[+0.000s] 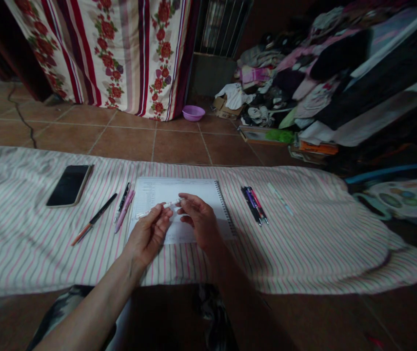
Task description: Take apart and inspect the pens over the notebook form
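A slim whitish, see-through pen (169,203) is held slantwise above an open spiral notebook (197,187). My left hand (151,231) pinches the pen near its middle between thumb and fingers, and one end sticks out to the left. At the pen's right end, the thumb and index finger of my right hand (201,219) close on it, with the other fingers curled. Both hands hide part of the page, which has printed lines down its left side. Left of the notebook lie a pink pen (125,211) and a black-and-white pen (122,201).
Further left are an orange-and-black pen (93,220) and a phone (69,185). Right of the notebook lie several dark pens (255,204) and a pale green pen (280,198). A striped cloth (303,243) covers the low table. Beyond it are a purple basin (193,113) and heaped clothes (288,78).
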`<state>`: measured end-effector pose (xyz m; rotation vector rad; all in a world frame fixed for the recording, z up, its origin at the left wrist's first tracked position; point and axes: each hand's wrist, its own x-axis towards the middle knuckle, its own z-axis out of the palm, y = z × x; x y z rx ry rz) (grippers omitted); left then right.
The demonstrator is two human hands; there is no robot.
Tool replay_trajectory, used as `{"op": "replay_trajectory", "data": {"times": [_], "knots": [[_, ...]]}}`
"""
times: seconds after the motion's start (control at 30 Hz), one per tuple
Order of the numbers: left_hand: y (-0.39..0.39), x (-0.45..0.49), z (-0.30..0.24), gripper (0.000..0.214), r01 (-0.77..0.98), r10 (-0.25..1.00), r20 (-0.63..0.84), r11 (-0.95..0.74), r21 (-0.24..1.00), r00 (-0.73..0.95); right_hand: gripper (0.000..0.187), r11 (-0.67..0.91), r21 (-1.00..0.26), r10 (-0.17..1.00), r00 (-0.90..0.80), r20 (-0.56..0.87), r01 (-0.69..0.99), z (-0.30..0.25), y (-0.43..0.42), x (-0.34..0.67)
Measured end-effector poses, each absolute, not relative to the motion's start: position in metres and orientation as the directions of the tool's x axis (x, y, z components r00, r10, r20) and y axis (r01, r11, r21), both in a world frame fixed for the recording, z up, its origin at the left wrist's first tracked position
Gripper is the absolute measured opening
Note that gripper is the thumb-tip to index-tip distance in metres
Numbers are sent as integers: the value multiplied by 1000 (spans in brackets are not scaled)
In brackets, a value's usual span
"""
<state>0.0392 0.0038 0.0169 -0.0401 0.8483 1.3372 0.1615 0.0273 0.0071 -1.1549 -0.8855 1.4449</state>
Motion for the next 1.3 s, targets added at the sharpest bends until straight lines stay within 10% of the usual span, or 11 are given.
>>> {"op": "replay_trajectory", "data": {"times": [1.3], "knots": [[3, 41, 15, 23, -910, 843, -522, 309, 276, 128, 31, -161, -885, 987, -85, -137, -437, 11, 23, 154]]}}
